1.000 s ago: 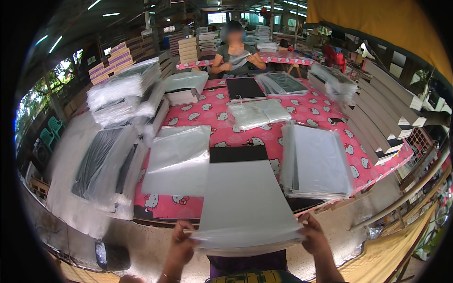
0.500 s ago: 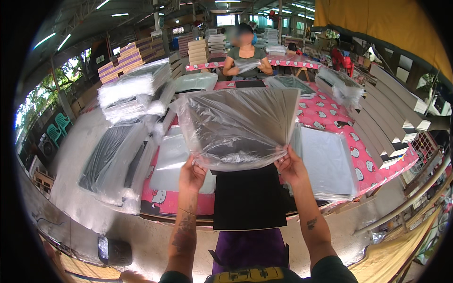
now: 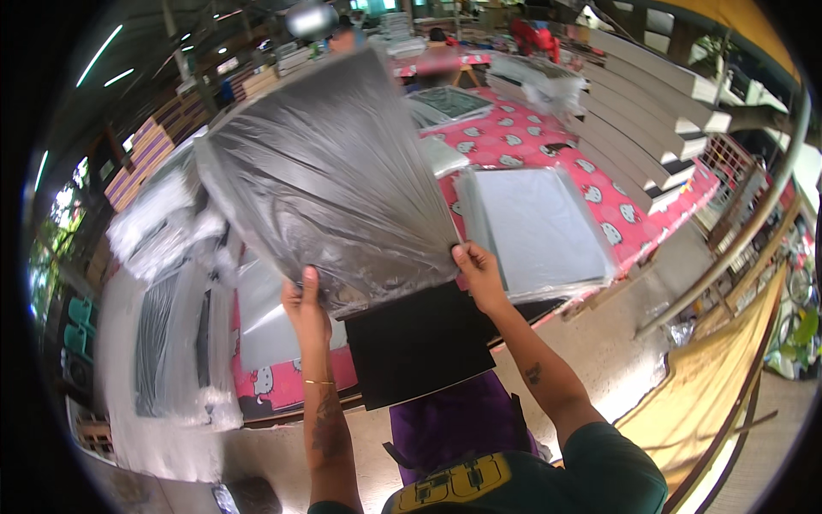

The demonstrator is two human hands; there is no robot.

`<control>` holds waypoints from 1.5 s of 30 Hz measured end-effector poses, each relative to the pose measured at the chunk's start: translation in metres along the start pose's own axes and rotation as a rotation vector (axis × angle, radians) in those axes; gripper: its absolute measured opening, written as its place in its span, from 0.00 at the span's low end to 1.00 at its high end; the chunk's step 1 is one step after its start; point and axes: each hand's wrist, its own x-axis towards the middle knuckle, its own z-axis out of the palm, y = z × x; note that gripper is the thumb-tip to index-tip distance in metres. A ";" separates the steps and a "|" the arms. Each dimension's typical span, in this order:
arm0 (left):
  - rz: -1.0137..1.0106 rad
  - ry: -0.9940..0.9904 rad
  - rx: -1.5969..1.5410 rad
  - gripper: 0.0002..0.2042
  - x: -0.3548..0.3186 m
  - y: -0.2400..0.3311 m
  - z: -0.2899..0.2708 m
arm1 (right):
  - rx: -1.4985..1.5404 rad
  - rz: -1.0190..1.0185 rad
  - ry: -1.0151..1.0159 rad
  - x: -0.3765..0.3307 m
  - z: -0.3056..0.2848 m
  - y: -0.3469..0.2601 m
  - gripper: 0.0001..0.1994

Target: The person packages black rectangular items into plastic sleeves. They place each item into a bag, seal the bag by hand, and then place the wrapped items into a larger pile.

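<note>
A large clear plastic bag [image 3: 330, 176] is held up in front of me, its mouth at the bottom. My left hand [image 3: 306, 306] grips the bag's lower left corner. My right hand [image 3: 477, 272] grips its lower right corner. A flat black board [image 3: 417, 343] hangs out of the bag's mouth between my hands, its upper part inside the plastic. Below it lies the table [image 3: 664, 201] with a pink patterned cloth.
A stack of bagged sheets [image 3: 539, 227] lies on the table to the right. Piles of clear bags [image 3: 171, 343] cover the left side. Another person [image 3: 441, 56] sits at the table's far end. Stacked grey boards [image 3: 651, 94] line the right.
The bag with the black board has been lifted from table level up in front of me and tilted left. The view has swung right.
</note>
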 end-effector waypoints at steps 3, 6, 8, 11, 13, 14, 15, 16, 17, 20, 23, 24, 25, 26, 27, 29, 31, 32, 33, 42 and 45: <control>-0.096 -0.060 -0.016 0.17 0.013 0.005 0.030 | 0.119 -0.152 0.102 -0.005 -0.042 -0.005 0.13; -0.211 -0.075 -0.024 0.17 0.005 -0.019 0.080 | 0.881 -0.253 0.393 -0.013 -0.029 -0.052 0.13; -0.253 -0.143 0.232 0.21 -0.005 -0.030 0.111 | 0.783 -0.361 0.547 -0.010 -0.032 -0.077 0.17; -0.369 -0.397 0.166 0.25 -0.050 -0.060 0.161 | 0.769 -0.421 0.849 0.005 -0.090 -0.079 0.20; -0.762 -0.611 -0.007 0.26 -0.088 -0.085 0.167 | 0.725 -0.439 0.922 -0.002 -0.123 -0.077 0.15; -0.850 -0.585 -0.109 0.26 -0.105 -0.093 0.171 | 0.703 -0.443 0.957 -0.005 -0.138 -0.068 0.13; -0.931 -0.541 -0.080 0.24 -0.115 -0.103 0.168 | 0.649 -0.426 1.016 -0.008 -0.141 -0.059 0.13; -0.999 -0.510 -0.157 0.21 -0.121 -0.105 0.166 | 0.592 -0.411 1.080 -0.014 -0.146 -0.049 0.13; -1.036 -0.470 -0.188 0.18 -0.124 -0.108 0.168 | 0.535 -0.397 1.142 -0.019 -0.152 -0.040 0.13; -1.060 -0.383 -0.251 0.11 -0.133 -0.126 0.169 | 0.360 -0.360 1.241 -0.026 -0.171 -0.016 0.18; -1.042 -0.338 -0.321 0.07 -0.134 -0.139 0.170 | -0.087 -0.388 1.241 -0.037 -0.185 -0.010 0.26; -1.044 -0.331 -0.350 0.08 -0.136 -0.140 0.173 | -0.388 -0.425 1.325 -0.040 -0.184 -0.010 0.27; -1.004 -0.337 -0.297 0.06 -0.138 -0.140 0.173 | -0.692 -0.456 1.384 -0.043 -0.177 -0.013 0.29; -1.020 -0.321 -0.259 0.06 -0.138 -0.140 0.172 | -0.999 -0.486 1.423 -0.046 -0.170 -0.015 0.30; -1.032 -0.294 -0.222 0.07 -0.138 -0.140 0.168 | -1.151 -0.460 1.080 -0.051 -0.150 -0.024 0.28; -1.038 -0.309 -0.214 0.14 -0.137 -0.143 0.158 | -1.426 -0.547 0.732 -0.043 -0.114 -0.020 0.24; -1.040 -0.455 -0.085 0.19 -0.131 -0.107 0.150 | -1.550 -0.446 0.523 -0.040 -0.109 -0.011 0.21; -1.029 -0.510 -0.019 0.21 -0.125 -0.086 0.141 | -1.532 -0.325 0.487 -0.033 -0.112 -0.004 0.20; -0.948 -0.473 0.054 0.22 -0.126 -0.075 0.126 | -1.513 -0.212 0.437 -0.025 -0.115 0.002 0.19; -0.159 -0.410 1.505 0.13 -0.007 -0.021 -0.182 | -1.577 -0.614 0.558 -0.015 -0.106 0.001 0.16; -0.326 -0.198 1.300 0.15 0.021 -0.027 -0.208 | -1.076 -0.590 0.382 -0.027 -0.061 -0.014 0.14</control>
